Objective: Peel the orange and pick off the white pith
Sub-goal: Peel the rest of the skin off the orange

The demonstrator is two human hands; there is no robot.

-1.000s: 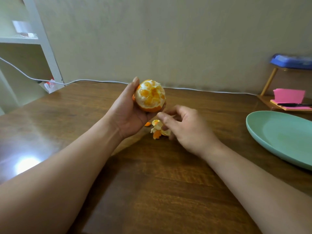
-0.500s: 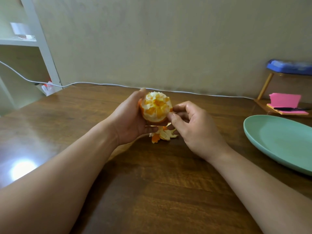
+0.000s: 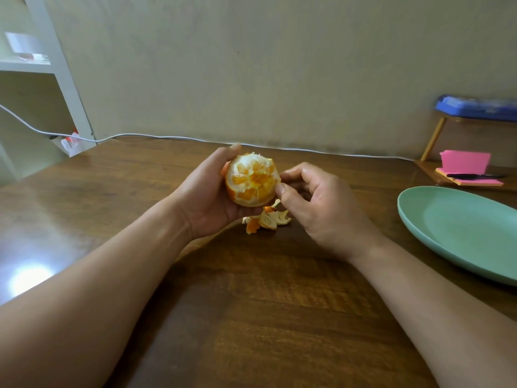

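— Centre of frame, above one wooden table (image 3: pixel 251 317): one orange (image 3: pixel 251 182), mostly peeled, white pith patches left.
— Held how?
— Cupped in left hand (image 3: pixel 207 197), fingers wrapped behind.
— And right hand (image 3: pixel 321 208)?
— Touching, just right; thumb and forefinger pinching at the fruit's edge, other fingers curled.
— Below?
— One small heap of peel scraps (image 3: pixel 265 219), exact count unclear. Far right: one green plate (image 3: pixel 461 233), one pen (image 3: pixel 472 176) on pink notes (image 3: pixel 465 161).
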